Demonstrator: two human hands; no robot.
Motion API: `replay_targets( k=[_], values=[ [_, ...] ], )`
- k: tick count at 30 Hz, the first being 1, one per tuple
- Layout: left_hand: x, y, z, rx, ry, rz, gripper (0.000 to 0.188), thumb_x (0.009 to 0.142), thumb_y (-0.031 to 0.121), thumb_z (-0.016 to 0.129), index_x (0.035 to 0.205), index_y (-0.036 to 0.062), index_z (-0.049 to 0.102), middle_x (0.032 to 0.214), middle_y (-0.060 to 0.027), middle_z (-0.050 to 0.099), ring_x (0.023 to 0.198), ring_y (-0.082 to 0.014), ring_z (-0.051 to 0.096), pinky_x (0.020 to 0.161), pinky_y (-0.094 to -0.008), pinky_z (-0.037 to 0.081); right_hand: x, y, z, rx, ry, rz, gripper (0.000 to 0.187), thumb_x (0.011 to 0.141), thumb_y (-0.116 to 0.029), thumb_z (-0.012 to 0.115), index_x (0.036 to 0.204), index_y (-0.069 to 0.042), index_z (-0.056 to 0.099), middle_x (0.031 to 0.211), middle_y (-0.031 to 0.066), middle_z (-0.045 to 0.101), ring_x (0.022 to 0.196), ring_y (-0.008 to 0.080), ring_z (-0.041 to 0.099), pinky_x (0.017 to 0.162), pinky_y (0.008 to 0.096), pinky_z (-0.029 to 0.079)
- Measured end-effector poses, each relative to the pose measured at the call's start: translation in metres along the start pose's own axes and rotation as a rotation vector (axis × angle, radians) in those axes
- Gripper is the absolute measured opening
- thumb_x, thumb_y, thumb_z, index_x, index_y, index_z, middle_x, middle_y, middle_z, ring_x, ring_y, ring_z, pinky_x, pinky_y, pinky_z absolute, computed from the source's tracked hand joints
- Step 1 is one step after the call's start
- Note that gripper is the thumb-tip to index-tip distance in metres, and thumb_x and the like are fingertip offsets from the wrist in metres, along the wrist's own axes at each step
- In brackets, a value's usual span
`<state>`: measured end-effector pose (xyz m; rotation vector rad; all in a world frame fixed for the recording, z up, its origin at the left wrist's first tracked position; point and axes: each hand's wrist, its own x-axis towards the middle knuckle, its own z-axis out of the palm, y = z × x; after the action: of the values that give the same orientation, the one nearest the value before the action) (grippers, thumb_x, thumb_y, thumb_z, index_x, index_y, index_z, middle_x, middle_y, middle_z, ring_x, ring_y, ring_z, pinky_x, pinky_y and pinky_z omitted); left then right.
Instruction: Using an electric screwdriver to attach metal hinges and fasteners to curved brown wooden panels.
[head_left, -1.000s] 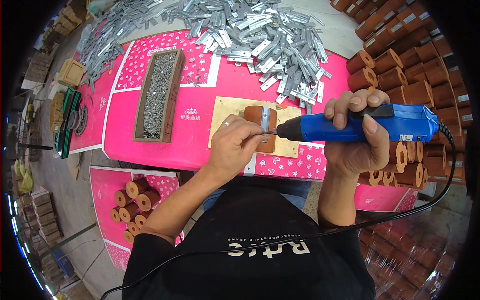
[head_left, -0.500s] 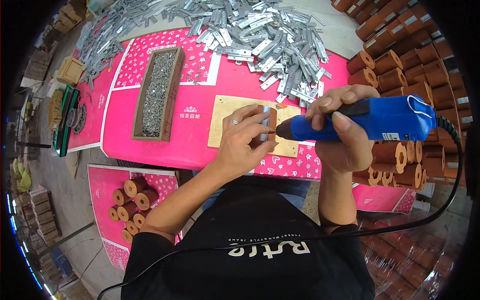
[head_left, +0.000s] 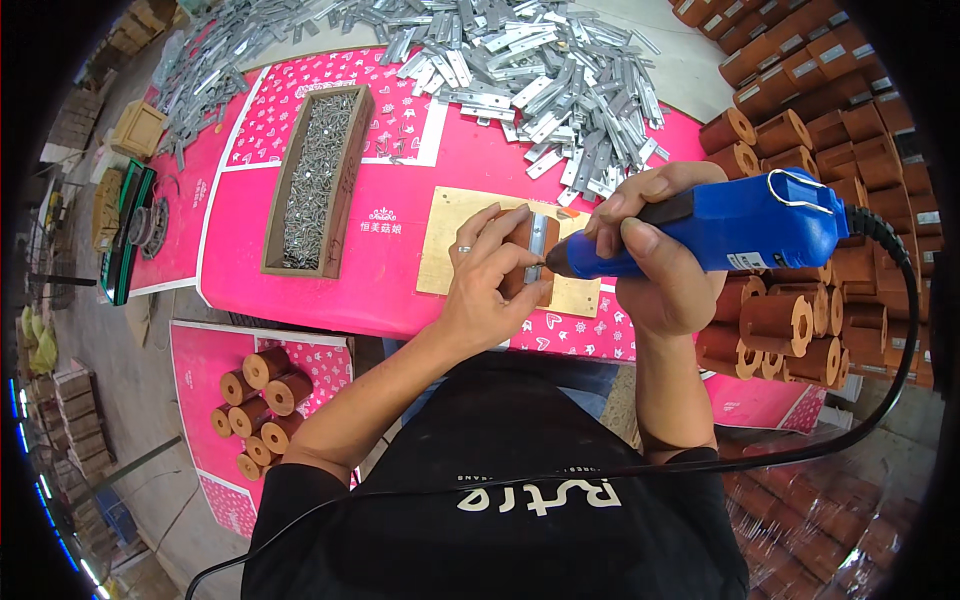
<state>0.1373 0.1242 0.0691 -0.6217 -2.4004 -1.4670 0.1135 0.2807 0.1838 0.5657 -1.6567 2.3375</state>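
Observation:
On a yellowish wooden board [head_left: 440, 232] lies a reddish-brown wooden cylinder [head_left: 516, 238] with a silver metal strip [head_left: 538, 236] along its top. My left hand [head_left: 484, 285] is closed around its left and near sides, thumb and fingers close to the strip's near end. In my right hand [head_left: 668, 262] is a blue corded electric screwdriver [head_left: 735, 222], lying almost level. Its dark nose points left, with the tip at the near part of the strip. Whether a screw sits under the tip is hidden by my fingers and the nose.
A long wooden box of screws [head_left: 318, 180] stands left on the pink-covered table [head_left: 385, 290]. Loose metal strips [head_left: 540, 80] are heaped at the far side. Brown cylinders are stacked at right [head_left: 790, 330] and lower left [head_left: 265, 368]. The black cable [head_left: 890, 400] loops across my front.
The cylinder has rolled so its metal strip faces more upward. The screwdriver has shifted slightly left and nearer me, its tip now by the strip. My left hand still grips the cylinder.

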Motion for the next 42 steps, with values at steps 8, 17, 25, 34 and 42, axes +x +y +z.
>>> replay_targets(
  k=[8, 17, 25, 34, 42],
  values=[
    [-0.002, -0.007, 0.006, -0.041, 0.044, 0.028, 0.025, 0.070, 0.009, 0.072, 0.090, 0.0042, 0.057, 0.135, -0.0214, 0.045, 0.127, -0.0420, 0.036, 0.104, -0.0496, 0.030, -0.005, 0.004, 0.006, -0.105, -0.084, 0.024, 0.030, 0.076, -0.001, 0.060, 0.102, -0.004, 0.045, 0.076, 0.0129, 0.054, 0.062, 0.0183, 0.053, 0.067, 0.0359, 0.048],
    [-0.003, -0.009, 0.004, -0.067, 0.033, 0.003, 0.035, 0.071, 0.011, 0.071, 0.103, 0.0057, 0.058, 0.134, -0.0194, 0.042, 0.127, -0.0410, 0.035, 0.103, -0.0491, 0.028, -0.006, 0.010, 0.010, -0.118, -0.118, 0.002, 0.033, 0.076, -0.003, 0.066, 0.102, -0.003, 0.045, 0.076, 0.0123, 0.056, 0.062, 0.0185, 0.054, 0.065, 0.0353, 0.048],
    [-0.005, -0.029, -0.016, 0.048, -0.239, -0.108, 0.095, 0.062, 0.025, 0.082, 0.141, 0.0054, 0.033, 0.137, -0.0223, 0.038, 0.127, -0.0436, 0.033, 0.106, -0.0515, 0.027, 0.016, 0.010, -0.011, 0.207, -0.492, 0.013, 0.033, 0.069, 0.001, 0.067, 0.097, -0.003, 0.049, 0.085, 0.0155, 0.061, 0.067, 0.0198, 0.059, 0.064, 0.0317, 0.050],
    [0.029, -0.015, -0.037, 0.005, -0.406, -0.042, 0.103, 0.055, 0.025, 0.085, 0.142, 0.0087, 0.032, 0.129, -0.0226, 0.038, 0.123, -0.0399, 0.037, 0.101, -0.0507, 0.037, -0.004, -0.018, -0.056, 0.134, -0.183, -0.194, 0.033, 0.069, 0.000, 0.061, 0.099, 0.000, 0.048, 0.086, 0.0187, 0.061, 0.067, 0.0227, 0.058, 0.067, 0.0377, 0.051],
    [0.049, 0.011, -0.030, 0.416, -0.543, 0.146, 0.078, 0.055, 0.022, 0.082, 0.125, 0.0070, 0.050, 0.119, -0.0202, 0.040, 0.115, -0.0414, 0.038, 0.094, -0.0512, 0.040, -0.041, 0.017, -0.063, 0.028, 0.069, 0.023, 0.035, 0.069, 0.006, 0.063, 0.100, 0.000, 0.048, 0.086, 0.0164, 0.061, 0.080, 0.0231, 0.061, 0.073, 0.0320, 0.051]
  ],
)
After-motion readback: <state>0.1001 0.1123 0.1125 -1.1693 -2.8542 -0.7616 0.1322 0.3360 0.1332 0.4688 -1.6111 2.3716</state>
